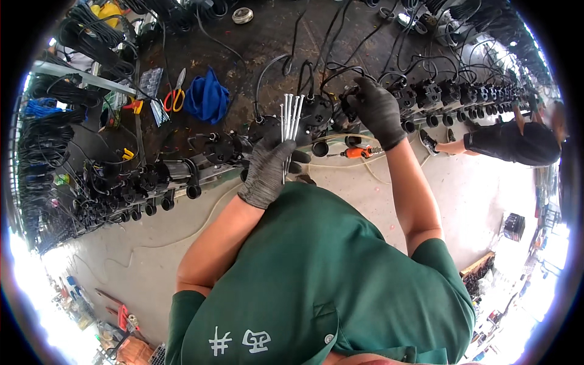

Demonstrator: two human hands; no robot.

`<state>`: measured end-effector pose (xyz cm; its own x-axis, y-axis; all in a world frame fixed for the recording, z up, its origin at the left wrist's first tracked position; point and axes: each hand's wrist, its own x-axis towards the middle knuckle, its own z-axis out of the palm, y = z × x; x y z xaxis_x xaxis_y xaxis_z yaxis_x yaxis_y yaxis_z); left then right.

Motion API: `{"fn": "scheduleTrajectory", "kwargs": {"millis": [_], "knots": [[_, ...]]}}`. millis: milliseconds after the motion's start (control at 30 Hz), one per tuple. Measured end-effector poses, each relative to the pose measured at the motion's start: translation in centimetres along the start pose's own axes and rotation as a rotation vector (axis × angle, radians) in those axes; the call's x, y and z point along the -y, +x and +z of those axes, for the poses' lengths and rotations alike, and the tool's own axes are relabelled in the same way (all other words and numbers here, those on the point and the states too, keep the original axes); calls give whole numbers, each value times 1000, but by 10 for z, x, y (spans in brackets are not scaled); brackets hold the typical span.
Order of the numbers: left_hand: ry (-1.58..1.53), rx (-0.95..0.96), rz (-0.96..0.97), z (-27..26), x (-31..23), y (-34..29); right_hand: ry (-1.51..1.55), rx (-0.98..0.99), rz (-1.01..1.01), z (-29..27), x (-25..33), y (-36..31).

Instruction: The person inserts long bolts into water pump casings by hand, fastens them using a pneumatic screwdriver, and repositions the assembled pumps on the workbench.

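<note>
My left hand [267, 170], in a dark grey glove, is closed around several long silver screws [291, 118]. They stand up from the fingers with their heads at the top. Just beyond it are round black pump-like housings [317, 111] with black cables, set along the bench edge. My right hand [378, 114], gloved as well, is over the neighbouring black housing [349, 104] to the right. Its fingers are bent together against that unit, and whatever they may pinch is hidden.
An orange power screwdriver [358, 152] lies beside the bench edge below my right hand. Scissors [176, 94], a blue cloth [207, 97] and a tape roll [242, 15] rest on the dark bench [201, 52]. Black units line both sides. Another person [511, 141] stands far right.
</note>
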<state>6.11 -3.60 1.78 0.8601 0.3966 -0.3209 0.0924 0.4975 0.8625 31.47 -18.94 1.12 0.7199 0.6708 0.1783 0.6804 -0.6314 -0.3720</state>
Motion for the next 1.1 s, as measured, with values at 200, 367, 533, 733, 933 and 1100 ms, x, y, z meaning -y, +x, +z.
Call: {"fn": "scheduleTrajectory", "kwargs": {"millis": [200, 367, 533, 733, 933, 1100], "knots": [[40, 129, -61, 11, -11, -2, 1253, 225, 236, 1, 53, -50], [81, 214, -144, 22, -11, 1, 1498, 556, 323, 12, 67, -58], [92, 215, -145, 25, -8, 2, 1494, 438, 451, 12, 59, -67], [61, 33, -120, 12, 5, 8, 1455, -115, 508, -7, 31, -73], [26, -116, -28, -3, 9, 10, 891, -353, 183, 2, -30, -76], [13, -99, -17, -9, 16, 13, 706, -395, 82, 16, -38, -73]]}}
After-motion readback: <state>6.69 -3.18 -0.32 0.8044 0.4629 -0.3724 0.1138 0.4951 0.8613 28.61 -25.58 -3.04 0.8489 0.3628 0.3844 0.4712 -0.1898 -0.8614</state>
